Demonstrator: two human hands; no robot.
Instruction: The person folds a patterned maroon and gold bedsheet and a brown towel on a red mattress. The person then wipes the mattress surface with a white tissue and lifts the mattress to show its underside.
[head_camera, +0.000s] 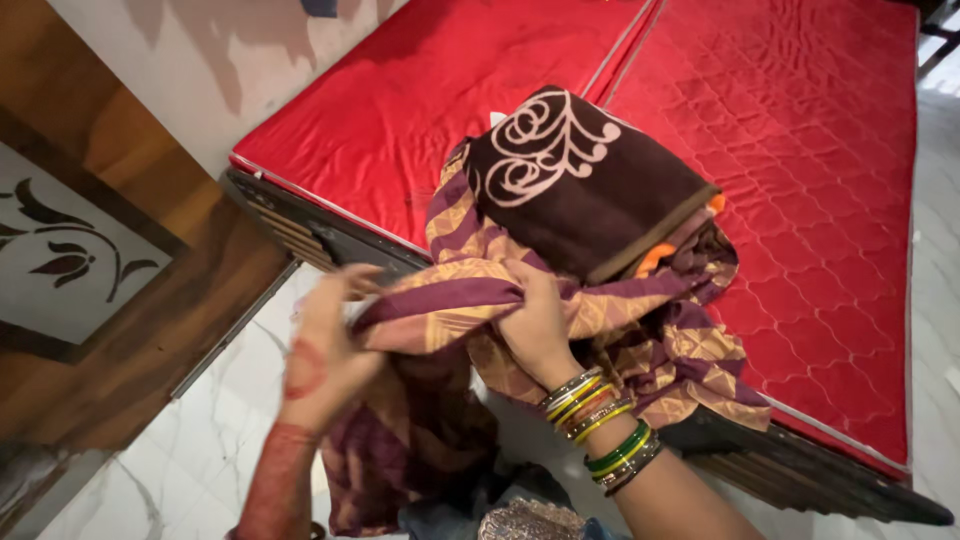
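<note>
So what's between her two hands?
In the head view, a bunched stretch of the purple and yellow striped cloth runs from the left hand to the right hand; both hands grip it.

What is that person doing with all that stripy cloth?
The person is gripping a purple and gold striped cloth with both hands. The right hand, with bangles on its wrist, clutches a bunched part, and the left hand holds the end beside it. Part of the cloth lies on the corner of a red mattress, and part hangs down towards the floor. A folded brown blanket with a pale swirl pattern sits on top of it.
</note>
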